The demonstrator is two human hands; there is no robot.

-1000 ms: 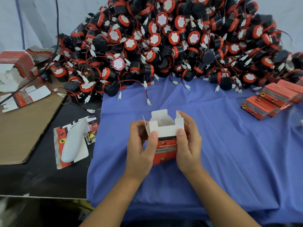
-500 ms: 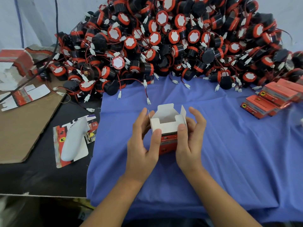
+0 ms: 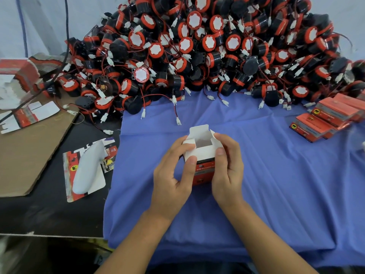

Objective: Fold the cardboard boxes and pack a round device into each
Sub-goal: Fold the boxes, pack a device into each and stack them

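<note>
Fingers of left grip (image 3: 169,178) have curled onto a side flap of the small red-and-white cardboard box (image 3: 203,153), held upright, open top up, right grip (image 3: 227,175) pinching it too, over the blue-clothed bench (image 3: 276,175).

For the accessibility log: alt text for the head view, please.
A person's left hand and right hand hold a small open-topped cardboard box over a blue cloth. Behind it lies a heap of round black-and-red devices; red boxes are stacked at right.

A blue cloth (image 3: 276,175), a brown cardboard sheet (image 3: 29,155) and a white blister-packed item (image 3: 87,171) lie on the black tabletop (image 3: 49,214).
</note>
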